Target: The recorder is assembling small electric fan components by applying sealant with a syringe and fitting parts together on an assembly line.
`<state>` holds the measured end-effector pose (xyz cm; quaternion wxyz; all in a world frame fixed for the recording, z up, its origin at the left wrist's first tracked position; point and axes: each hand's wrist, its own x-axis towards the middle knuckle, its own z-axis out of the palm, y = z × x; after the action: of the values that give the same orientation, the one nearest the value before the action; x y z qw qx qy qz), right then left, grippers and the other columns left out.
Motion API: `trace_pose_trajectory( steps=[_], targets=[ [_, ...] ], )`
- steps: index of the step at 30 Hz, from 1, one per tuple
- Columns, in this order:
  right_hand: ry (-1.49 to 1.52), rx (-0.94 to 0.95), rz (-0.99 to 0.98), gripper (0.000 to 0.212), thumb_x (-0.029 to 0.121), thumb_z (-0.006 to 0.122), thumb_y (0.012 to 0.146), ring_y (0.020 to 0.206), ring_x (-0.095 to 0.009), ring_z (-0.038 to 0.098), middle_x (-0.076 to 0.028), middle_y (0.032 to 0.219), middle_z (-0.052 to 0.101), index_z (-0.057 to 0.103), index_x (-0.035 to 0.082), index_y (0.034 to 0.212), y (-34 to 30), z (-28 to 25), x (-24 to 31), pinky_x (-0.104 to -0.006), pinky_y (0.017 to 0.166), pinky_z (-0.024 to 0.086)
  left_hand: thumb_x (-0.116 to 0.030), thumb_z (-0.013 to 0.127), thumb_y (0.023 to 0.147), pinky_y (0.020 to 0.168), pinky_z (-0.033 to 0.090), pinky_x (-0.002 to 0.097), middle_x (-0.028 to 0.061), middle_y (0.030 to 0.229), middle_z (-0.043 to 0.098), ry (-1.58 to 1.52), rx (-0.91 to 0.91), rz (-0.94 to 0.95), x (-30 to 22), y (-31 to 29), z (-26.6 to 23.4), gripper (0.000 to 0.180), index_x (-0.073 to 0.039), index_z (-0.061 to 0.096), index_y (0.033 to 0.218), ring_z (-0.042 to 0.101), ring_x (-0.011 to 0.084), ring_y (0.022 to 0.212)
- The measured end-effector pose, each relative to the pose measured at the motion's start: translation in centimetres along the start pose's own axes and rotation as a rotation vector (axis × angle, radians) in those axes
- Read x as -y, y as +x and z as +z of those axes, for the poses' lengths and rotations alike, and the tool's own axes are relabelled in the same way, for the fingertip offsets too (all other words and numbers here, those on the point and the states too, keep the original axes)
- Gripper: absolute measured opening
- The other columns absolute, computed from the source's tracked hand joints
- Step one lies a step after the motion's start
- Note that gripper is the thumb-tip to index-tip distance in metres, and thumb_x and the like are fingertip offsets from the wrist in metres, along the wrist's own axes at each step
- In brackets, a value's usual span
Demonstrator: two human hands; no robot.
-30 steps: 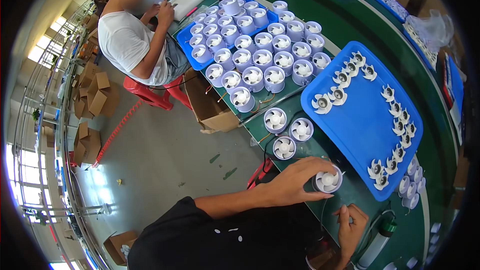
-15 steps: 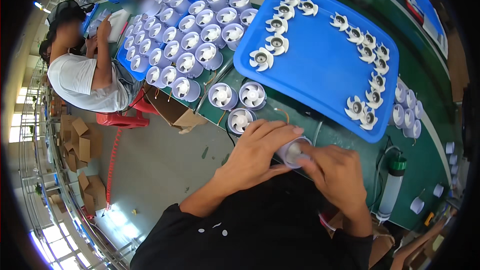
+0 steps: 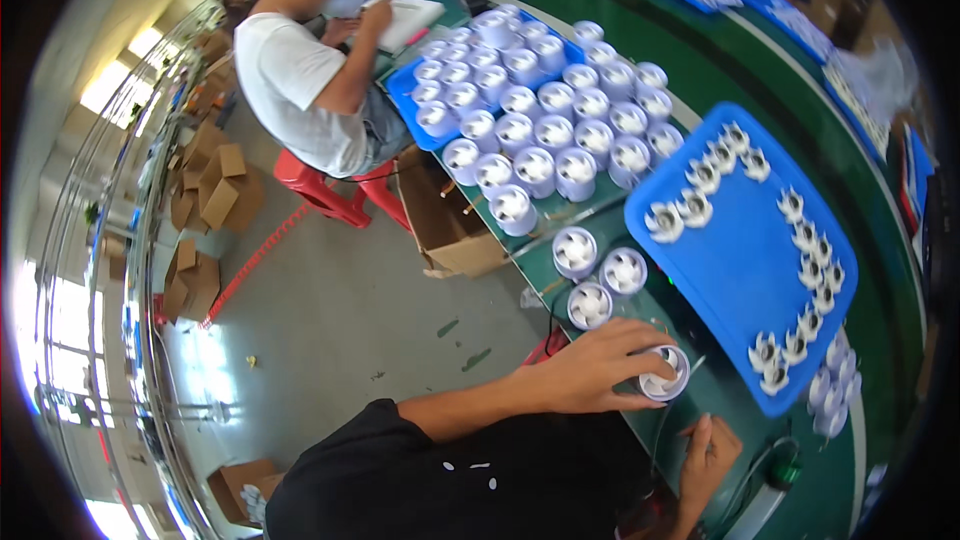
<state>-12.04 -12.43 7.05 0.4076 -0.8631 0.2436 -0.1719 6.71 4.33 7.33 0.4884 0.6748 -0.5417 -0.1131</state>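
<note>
My left hand (image 3: 598, 370) is closed around a small fan (image 3: 672, 386), a white impeller inside a pale lavender round housing. Its fingers reach over the rim, hiding part of the blades. My right hand (image 3: 712, 448) is apart from the fan, nearer the table's front edge, with loosely bent fingers and nothing visible in them. Just beyond my left hand stand three similar fans, one of them (image 3: 590, 305) closest to it. A blue tray (image 3: 735, 285) to the right carries white impellers (image 3: 695, 208) in two uneven rows.
Many assembled fans (image 3: 535, 170) crowd the table at the far left, some in a blue bin (image 3: 405, 90). More housings (image 3: 830, 390) stand beyond the tray. A green-capped cylinder (image 3: 785, 472) is at the lower right. A co-worker (image 3: 300, 80) sits on a red stool (image 3: 320, 195).
My right hand has drawn away from the fan, down and to the right. My left hand still holds the fan, its blades now clearer. The view has swung, shifting the tray rightward.
</note>
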Motion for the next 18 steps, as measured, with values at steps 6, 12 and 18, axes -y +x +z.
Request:
trace_pose_trajectory(
  steps=[6, 12, 18],
  targets=[
    [-0.124, -0.151, -0.051, 0.041, 0.016, 0.052, 0.099, 0.049, -0.022, 0.045, -0.011, 0.055, 0.047, 0.06, -0.004, 0.064, -0.9, 4.1, -4.7, -0.0379, 0.051, 0.031, -0.021, 0.083, 0.074, 0.108, 0.038, 0.0402, 0.0135, 0.135, 0.054, -0.142, -0.239, -0.318, 0.2, -0.8, -4.7, 0.072, -0.009, 0.049, 0.136, 0.05, 0.0304, 0.127],
    [-0.021, -0.176, 0.072, 0.041, 0.014, 0.051, 0.099, 0.048, -0.017, 0.042, -0.01, 0.054, 0.048, 0.06, -0.005, 0.064, -0.5, 3.6, -5.1, -0.0354, 0.049, 0.029, -0.01, 0.077, 0.08, 0.088, 0.052, 0.0317, 0.0099, 0.112, 0.061, -0.002, -0.975, -0.307, 9.1, -0.6, -19.4, 0.053, 0.0, 0.052, 0.126, 0.062, 0.0184, 0.104],
    [-0.078, -0.15, -0.004, 0.039, 0.014, 0.053, 0.098, 0.048, -0.02, 0.043, -0.011, 0.055, 0.048, 0.06, -0.005, 0.064, 0.1, 4.2, -4.1, -0.0371, 0.05, 0.029, -0.033, 0.083, 0.071, 0.09, 0.051, 0.0371, 0.0183, 0.111, 0.066, 0.496, -1.195, -0.609, 23.8, -2.1, -39.3, 0.065, -0.002, 0.053, 0.12, 0.066, 0.0283, 0.102]
  ],
)
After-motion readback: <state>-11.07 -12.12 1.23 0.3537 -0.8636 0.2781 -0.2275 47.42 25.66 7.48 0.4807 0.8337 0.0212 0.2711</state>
